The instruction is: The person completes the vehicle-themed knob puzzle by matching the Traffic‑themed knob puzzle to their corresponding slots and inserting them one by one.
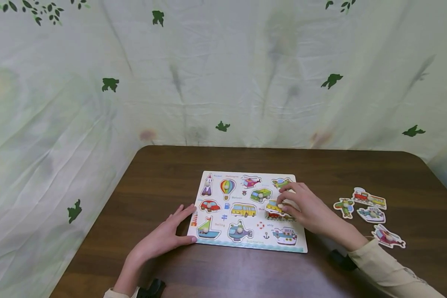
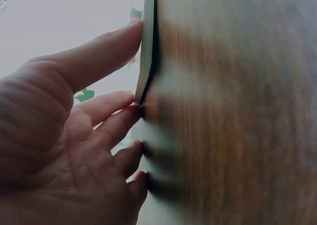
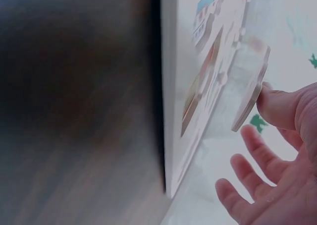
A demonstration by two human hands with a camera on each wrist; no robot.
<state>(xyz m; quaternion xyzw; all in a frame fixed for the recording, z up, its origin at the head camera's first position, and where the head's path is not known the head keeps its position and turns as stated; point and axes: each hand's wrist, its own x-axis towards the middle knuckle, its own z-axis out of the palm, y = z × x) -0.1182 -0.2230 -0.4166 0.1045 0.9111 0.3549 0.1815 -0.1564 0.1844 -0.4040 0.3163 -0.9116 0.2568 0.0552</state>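
My right hand [image 1: 305,207] pinches a yellow vehicle puzzle piece [image 1: 272,206] between thumb and fingertips. In the right wrist view the piece [image 3: 253,93] is raised off the puzzle board [image 3: 171,111], its thin edge showing. From the head view, it overlaps the train picture [image 1: 281,217] on the right side of the board [image 1: 223,241]. My left hand [image 1: 167,231] rests at the board's left edge, thumb and fingers spread, fingertips touching the rim. The left wrist view shows that thumb against the board's edge [image 2: 147,46] and the other fingertips at the tabletop.
Several loose pieces lie right of the board: a train [image 1: 370,198], a green airplane [image 1: 344,207], a ship [image 1: 371,215] and a pink helicopter [image 1: 388,236]. The brown wooden table [image 1: 164,174] ends at a leaf-printed curtain [image 1: 246,82] behind it.
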